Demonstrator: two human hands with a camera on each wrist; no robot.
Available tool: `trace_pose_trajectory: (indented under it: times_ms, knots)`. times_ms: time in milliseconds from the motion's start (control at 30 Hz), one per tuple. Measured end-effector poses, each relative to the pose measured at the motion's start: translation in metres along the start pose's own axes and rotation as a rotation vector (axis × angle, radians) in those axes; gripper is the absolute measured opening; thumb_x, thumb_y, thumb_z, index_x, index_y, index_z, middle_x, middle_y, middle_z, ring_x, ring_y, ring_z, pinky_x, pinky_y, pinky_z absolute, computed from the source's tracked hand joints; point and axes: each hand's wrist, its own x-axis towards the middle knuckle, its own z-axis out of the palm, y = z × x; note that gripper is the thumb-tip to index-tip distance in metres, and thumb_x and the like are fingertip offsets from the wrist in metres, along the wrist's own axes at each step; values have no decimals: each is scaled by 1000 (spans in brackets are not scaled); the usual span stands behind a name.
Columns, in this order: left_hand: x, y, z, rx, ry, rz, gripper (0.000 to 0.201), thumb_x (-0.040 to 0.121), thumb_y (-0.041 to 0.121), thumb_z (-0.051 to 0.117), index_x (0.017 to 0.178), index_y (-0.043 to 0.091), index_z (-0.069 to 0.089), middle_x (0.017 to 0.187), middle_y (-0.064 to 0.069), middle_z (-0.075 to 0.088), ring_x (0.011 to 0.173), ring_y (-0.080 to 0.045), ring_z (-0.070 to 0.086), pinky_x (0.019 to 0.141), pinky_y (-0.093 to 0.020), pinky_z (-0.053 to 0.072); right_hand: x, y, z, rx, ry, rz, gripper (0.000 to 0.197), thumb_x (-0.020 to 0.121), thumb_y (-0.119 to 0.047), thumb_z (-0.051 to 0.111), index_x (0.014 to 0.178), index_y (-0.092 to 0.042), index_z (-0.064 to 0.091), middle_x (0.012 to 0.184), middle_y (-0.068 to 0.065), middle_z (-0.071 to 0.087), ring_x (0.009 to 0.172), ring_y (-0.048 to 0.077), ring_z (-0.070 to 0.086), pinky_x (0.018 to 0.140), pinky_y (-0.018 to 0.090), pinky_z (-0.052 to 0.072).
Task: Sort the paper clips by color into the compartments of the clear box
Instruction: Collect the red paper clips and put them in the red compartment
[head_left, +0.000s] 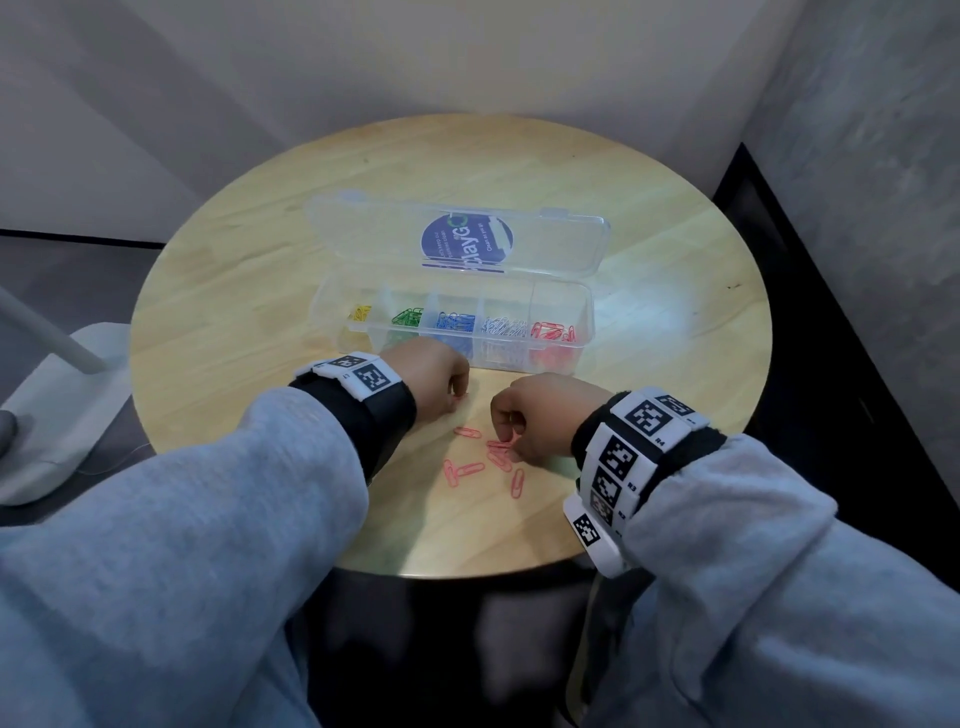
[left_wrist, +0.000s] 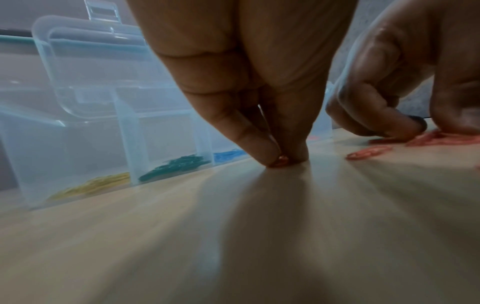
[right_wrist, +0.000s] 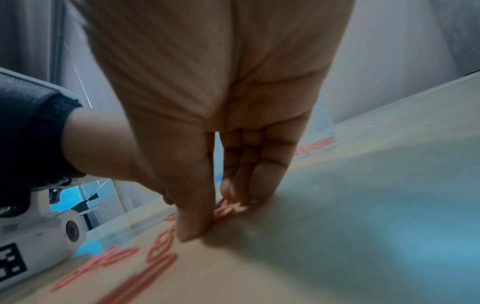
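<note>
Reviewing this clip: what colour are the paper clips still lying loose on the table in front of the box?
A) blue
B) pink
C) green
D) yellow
B: the loose paper clips on the table between the two hands are all pink, while the blue, green and yellow ones already sit in compartments of the clear box.

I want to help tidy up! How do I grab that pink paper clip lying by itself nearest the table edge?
That pink paper clip lies flat on the table, so come straight down from above. Pinch across its narrow width, thumb on one long side and fingertip on the other, probably near a rounded end where a nail can slip under. It lies clear of the other pink clips.
</note>
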Motion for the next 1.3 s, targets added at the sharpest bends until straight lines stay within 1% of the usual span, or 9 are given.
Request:
trace_pose_trajectory:
  times_ms: [267,467,633,767,867,933,1033,1133,1300]
  knots:
    - [-6,5,0,113,-34,-63,6,86,22,57,87,16,59,88,-3,58,81,-21,53,56,-24,35,-1,-4,0,-69,-19,-14,10,80,-15,63,80,-22,55,78,-5,52,76,17,50,54,22,37]
    - [-6,8,-3,130,-31,-68,19,84,24,62,101,16,59,87,1,52,81,-18,47,48,-21,27,-2,-7,0,-18,8,-49,25,76,-9,67,95,-23,56,94,-4,49,88,21,54,80,37,52]
    - [-4,9,-2,100,-52,-39,9,85,22,63,88,21,55,89,3,54,82,-16,48,50,-18,28,0,-12,1,-74,-29,-69,24,77,-3,61,85,-25,59,85,-7,49,83,18,51,73,33,49]
    - [-7,13,-1,165,-86,-54,18,88,21,55,100,12,65,93,-3,60,83,-19,50,60,-23,36,-3,-14,-1,-116,-40,-34,20,80,-3,57,83,-23,56,83,-6,52,79,18,48,59,24,39]
    - [-11,13,-1,214,-122,-62,25,91,23,51,104,7,66,92,-6,60,87,-23,55,67,-26,36,-5,-19,-2,-175,-78,-16,8,82,-11,58,88,-16,62,90,1,61,83,22,56,63,27,42]
    - [-13,11,-1,186,-119,-59,17,90,23,51,94,11,62,81,-1,55,83,-21,51,60,-24,35,-5,-21,0,-214,-120,4,17,82,-18,61,96,-10,67,98,6,66,91,25,62,70,30,48]
    - [-18,7,-3,20,-73,-61,18,87,20,54,70,19,47,70,5,50,76,-18,51,53,-23,36,-4,-20,2,-195,-129,29,21,82,-20,64,99,-8,68,100,8,68,93,26,64,71,31,49]
    - [-22,-1,-3,-486,-95,-115,26,85,7,57,64,16,46,65,-2,60,63,-19,60,67,-30,55,-8,-19,1,-151,-113,18,17,80,-20,65,92,-8,69,95,7,69,88,25,64,65,28,47]
    - [-31,-8,-9,-1144,-83,-161,37,87,-7,53,60,13,37,61,-9,56,46,-12,57,43,-16,49,-12,0,-10,179,-26,26,15,74,-12,67,65,-21,59,74,-3,67,71,14,58,66,28,50]
